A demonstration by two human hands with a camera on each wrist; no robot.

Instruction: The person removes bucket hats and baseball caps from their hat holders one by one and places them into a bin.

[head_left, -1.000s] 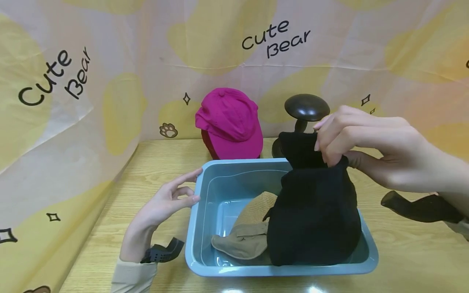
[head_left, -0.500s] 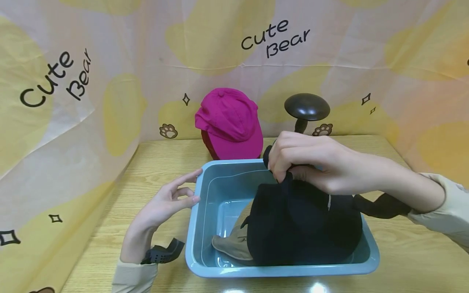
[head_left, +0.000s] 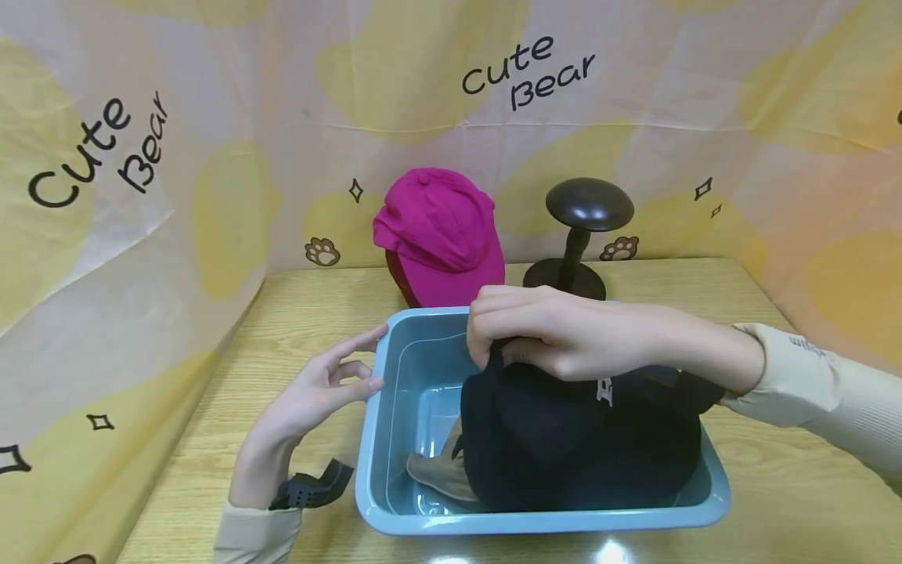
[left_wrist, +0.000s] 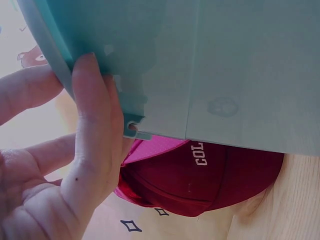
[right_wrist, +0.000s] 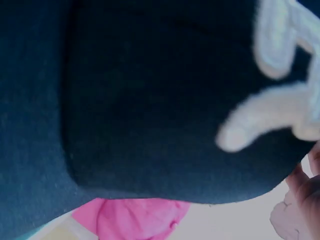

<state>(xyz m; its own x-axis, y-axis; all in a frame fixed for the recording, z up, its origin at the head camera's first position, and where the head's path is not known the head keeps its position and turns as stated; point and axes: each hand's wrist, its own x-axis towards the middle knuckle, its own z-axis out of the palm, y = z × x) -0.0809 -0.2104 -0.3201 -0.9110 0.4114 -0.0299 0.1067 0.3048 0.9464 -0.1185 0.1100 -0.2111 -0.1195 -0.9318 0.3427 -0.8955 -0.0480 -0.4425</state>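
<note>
In the head view my right hand (head_left: 543, 329) pinches the upper edge of a black cap (head_left: 578, 446) with white lettering. The cap fills the right part of a blue plastic basin (head_left: 543, 522) and partly covers a tan hat (head_left: 440, 474) lying there. At the basin's left rim is my left hand (head_left: 310, 399), thumb and index finger on the edge. The left wrist view shows that hand (left_wrist: 95, 130) holding the rim, with fingers along the outer wall. The right wrist view is mostly filled by the cap's dark fabric (right_wrist: 150, 110) and blurred white lettering.
Behind the basin, a bright pink cap (head_left: 444, 235) sits over a dark red one (head_left: 400, 278). A dark hat stand (head_left: 574, 243) with a rounded top is to its right. A printed cloth (head_left: 395, 78) backs the wooden table (head_left: 310, 305).
My right hand has moved left and down with the black cap, tilting it over more of the tan hat. White lettering and the stand's base have come into sight. My left hand stays put.
</note>
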